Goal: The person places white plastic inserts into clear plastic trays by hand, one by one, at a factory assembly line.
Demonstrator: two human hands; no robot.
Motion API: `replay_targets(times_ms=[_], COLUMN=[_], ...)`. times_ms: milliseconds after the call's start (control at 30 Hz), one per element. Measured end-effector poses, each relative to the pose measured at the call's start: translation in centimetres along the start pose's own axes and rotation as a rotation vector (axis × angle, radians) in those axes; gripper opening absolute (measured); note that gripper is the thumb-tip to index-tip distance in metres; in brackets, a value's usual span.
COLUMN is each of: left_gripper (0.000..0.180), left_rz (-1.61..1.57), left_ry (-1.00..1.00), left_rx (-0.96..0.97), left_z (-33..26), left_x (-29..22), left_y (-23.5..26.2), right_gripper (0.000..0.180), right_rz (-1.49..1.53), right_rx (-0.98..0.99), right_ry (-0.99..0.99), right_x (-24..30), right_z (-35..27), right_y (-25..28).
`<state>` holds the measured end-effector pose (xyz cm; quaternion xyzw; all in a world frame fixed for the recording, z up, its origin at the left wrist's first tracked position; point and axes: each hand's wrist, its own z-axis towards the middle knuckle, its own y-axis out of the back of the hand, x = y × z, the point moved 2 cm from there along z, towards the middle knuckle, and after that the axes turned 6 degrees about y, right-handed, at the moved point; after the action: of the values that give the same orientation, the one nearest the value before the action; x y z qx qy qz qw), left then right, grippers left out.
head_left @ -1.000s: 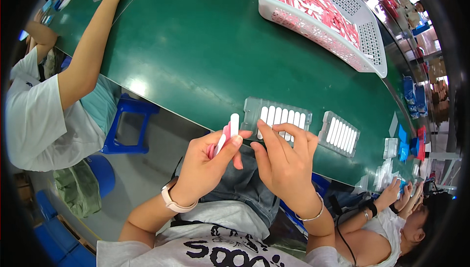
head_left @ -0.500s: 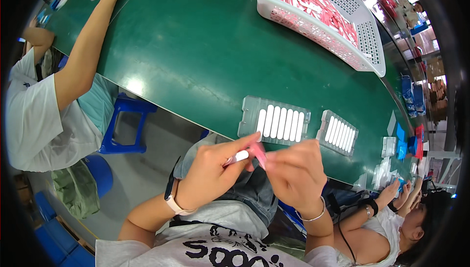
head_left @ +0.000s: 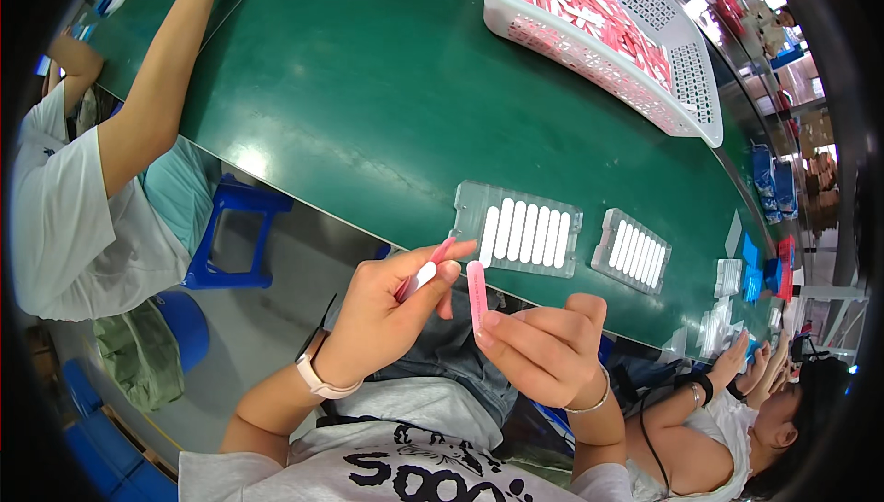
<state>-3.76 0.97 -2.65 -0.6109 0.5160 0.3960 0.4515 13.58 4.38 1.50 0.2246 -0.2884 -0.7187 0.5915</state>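
My right hand point(head_left: 552, 350) pinches one end of a pink, round-ended nail file point(head_left: 476, 288) and holds it nearly upright, apart from the other hand. In my left hand point(head_left: 378, 309), thumb and fingers close on a few more pink and white nail files point(head_left: 421, 281). Just beyond both hands, a clear plastic tray point(head_left: 471, 212) lies on the green table, with several white strips side by side in it. To its right lies a similar clear tray point(head_left: 604, 246), also with a row of white strips.
A white perforated basket point(head_left: 589, 74) heaped with pink and white files stands at the far right of the green table point(head_left: 341, 115). One co-worker's arm point(head_left: 161, 87) reaches over the table on the left. Another co-worker's hands point(head_left: 732, 364) are at the right, near blue pieces point(head_left: 753, 267).
My hands have moved apart. The right hand now holds a single pink file clear of the left, where before both hands met at a blurred pink file. The left co-worker's arm has shifted slightly.
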Motion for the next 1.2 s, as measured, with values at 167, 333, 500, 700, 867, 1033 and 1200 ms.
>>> replay_targets(times_ms=[167, 333, 500, 700, 867, 1033, 1200], left_gripper=[0.028, 0.026, 0.025, 0.025, 0.023, 0.023, 0.035], left_rz=[-0.052, -0.04, -0.093, -0.116, -0.01, 0.093, 0.133], left_ry=[0.009, -0.027, 0.039, -0.031, -0.043, -0.074, -0.099], left_rx=[0.05, 0.124, 0.093, 0.026, 0.063, 0.088, 0.191], left_z=[0.0, 0.0, 0.4, 0.7, 0.5, 0.2, -0.5], left_x=[-0.6, -2.4, -2.0, -1.5, -1.0, -1.1, -0.4], left_y=[0.2, 0.2, 0.4, 0.6, 0.9, 1.0, 1.1], right_gripper=[0.01, 0.012, 0.014, 0.016, 0.005, 0.017, 0.033], right_rz=[0.003, 0.116, 0.448, 0.54, 0.623, 0.449, 0.265], right_rx=[-0.006, -0.009, 0.117, 0.263, 0.476, 0.954, 0.894], right_ry=[0.029, 0.006, -0.359, -0.789, -0.952, -0.606, -0.628], right_x=[-0.2, -0.7, -2.0, -6.3, -7.6, -8.7, -9.4], right_z=[0.0, 0.1, 1.3, 3.6, 5.2, 6.3, 7.2], right_y=[-0.4, -0.9, -0.5, 0.1, -0.9, -2.9, -3.3])
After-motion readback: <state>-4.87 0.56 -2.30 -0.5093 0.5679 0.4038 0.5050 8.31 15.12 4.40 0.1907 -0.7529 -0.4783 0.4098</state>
